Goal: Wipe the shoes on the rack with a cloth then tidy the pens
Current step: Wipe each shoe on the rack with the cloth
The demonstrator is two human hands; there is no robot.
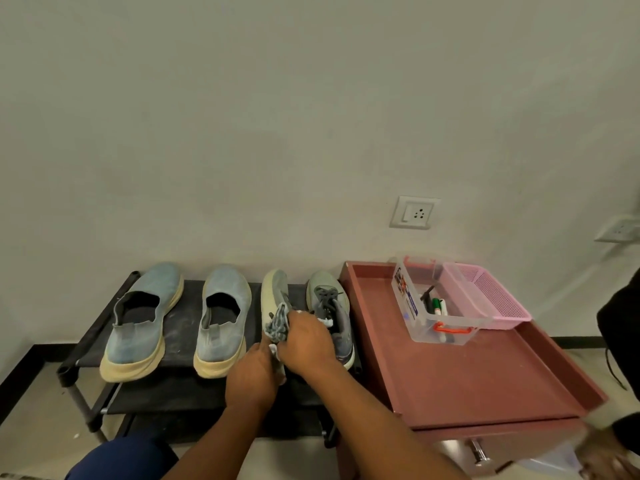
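Gripping tilted sneaker [275, 299] mid-rack [180, 327]

There is only one view, coming from a camera sitting on the person's head, so nothing is being shared with a second angle. It is looking forward and down, facing a plain wall [311, 116] straight on, and the wide lens is bending the edges of the scene. The shoe rack [86, 341] is lying low across the left and middle, close enough that both forearms are reaching up from the bottom edge, with the hands [304, 337] meeting near the centre. The red surface [467, 368] is filling the lower right, running out past the frame's bottom corner.
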